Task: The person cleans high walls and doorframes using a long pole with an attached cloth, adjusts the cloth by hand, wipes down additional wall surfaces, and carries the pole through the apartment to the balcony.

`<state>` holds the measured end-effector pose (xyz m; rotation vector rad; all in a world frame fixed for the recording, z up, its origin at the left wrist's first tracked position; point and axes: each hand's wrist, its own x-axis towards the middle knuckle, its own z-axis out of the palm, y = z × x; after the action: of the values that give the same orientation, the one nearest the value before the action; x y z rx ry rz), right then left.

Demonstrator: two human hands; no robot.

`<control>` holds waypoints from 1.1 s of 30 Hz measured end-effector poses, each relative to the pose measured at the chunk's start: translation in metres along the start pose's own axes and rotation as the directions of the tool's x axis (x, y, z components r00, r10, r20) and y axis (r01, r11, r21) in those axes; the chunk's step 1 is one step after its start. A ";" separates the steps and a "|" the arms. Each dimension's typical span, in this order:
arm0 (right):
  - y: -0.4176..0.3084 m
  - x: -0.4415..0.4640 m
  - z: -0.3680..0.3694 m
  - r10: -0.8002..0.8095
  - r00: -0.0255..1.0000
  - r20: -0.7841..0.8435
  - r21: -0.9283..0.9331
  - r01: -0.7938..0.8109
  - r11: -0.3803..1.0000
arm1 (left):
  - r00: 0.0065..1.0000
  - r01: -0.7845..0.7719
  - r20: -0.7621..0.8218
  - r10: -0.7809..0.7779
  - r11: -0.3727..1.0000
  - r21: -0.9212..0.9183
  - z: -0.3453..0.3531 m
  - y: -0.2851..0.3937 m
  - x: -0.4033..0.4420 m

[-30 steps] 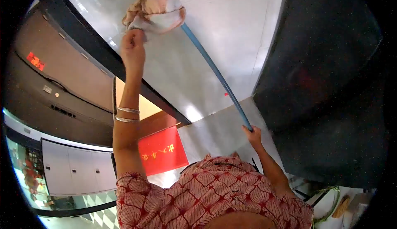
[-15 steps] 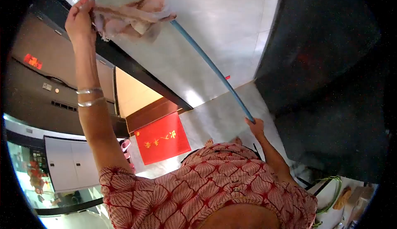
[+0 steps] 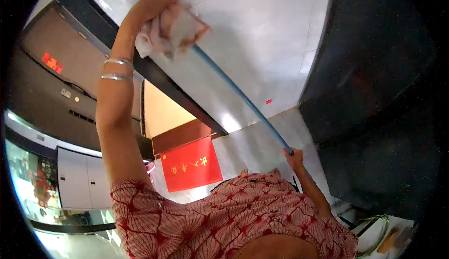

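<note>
My left hand [image 3: 156, 4] is raised at the upper left, its fingers bent together over the upper edge of a pale pink and brown cloth [image 3: 175, 27]. The crumpled, slightly blurred cloth lies bunched over the far end of a blue pole [image 3: 238, 93] and hides that end. From there the pole slants down to the right. My right hand [image 3: 293, 158] is wrapped round its near end, in front of my body on the right.
Below the pole is a grey tiled floor [image 3: 271, 34]. A red mat [image 3: 191, 164] with yellow characters lies by a doorway. Dark panels [image 3: 369, 95] stand on the right, white cabinets [image 3: 79, 179] at the lower left. A green coil [image 3: 383, 235] is at the lower right.
My left hand has swung from the far left to the right, bringing the stretched cloth edge back over the pole's end, where it is now bunched. My right hand keeps its grip.
</note>
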<state>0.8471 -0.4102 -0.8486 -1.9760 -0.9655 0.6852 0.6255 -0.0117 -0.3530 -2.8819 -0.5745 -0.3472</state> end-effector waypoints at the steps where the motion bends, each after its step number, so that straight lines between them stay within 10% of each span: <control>1: -0.005 -0.005 -0.004 0.049 0.997 0.064 0.065 -0.053 0.996 | 0.981 0.191 0.006 -0.195 0.953 -0.236 -0.004 0.012 -0.001; 4: 0.062 0.008 0.035 -0.310 0.923 -0.229 -0.253 0.251 0.934 | 0.910 0.353 0.062 -0.411 0.687 -0.635 0.005 0.014 -0.002; 6: 0.026 0.003 0.016 -0.174 0.972 -0.158 -0.162 0.148 0.976 | 0.878 0.280 0.022 -0.478 0.475 -0.835 0.010 0.001 -0.005; 12: 0.011 0.006 0.012 -0.004 0.998 -0.057 -0.015 0.003 1.000 | 0.769 0.502 -0.361 -0.527 0.848 -0.169 0.020 -0.006 -0.021; 16: 0.003 0.008 0.015 0.049 0.999 -0.014 -0.031 -0.050 0.998 | 0.729 0.502 -0.218 -0.648 0.724 -0.473 0.026 0.032 -0.029; 19: 0.003 0.009 0.019 -0.046 0.996 -0.072 -0.073 0.041 0.996 | 0.797 0.345 -0.558 -0.230 0.932 0.108 0.041 0.021 -0.032; 22: -0.015 0.005 0.011 -0.005 0.999 -0.040 0.038 0.007 0.999 | 0.778 0.485 -0.536 -0.328 0.855 0.181 0.036 0.046 -0.028; 27: 0.004 0.010 0.019 -0.042 0.996 -0.073 -0.064 0.037 0.997 | 0.796 0.483 -0.434 -0.423 0.875 0.033 0.038 0.016 -0.022; 30: 0.000 0.007 0.017 0.023 0.998 -0.052 -0.107 -0.029 0.994 | 0.610 0.352 -0.508 -0.608 0.783 -0.513 0.022 0.024 -0.018; 33: 0.006 0.010 0.027 0.046 0.999 -0.010 -0.058 -0.046 0.997 | 0.543 0.347 -0.650 -0.531 0.847 -0.402 0.015 0.039 -0.002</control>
<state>0.8346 -0.3925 -0.8692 -2.0561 -0.9470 0.6804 0.6419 -0.0446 -0.3733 -2.3563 -1.1261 -1.6783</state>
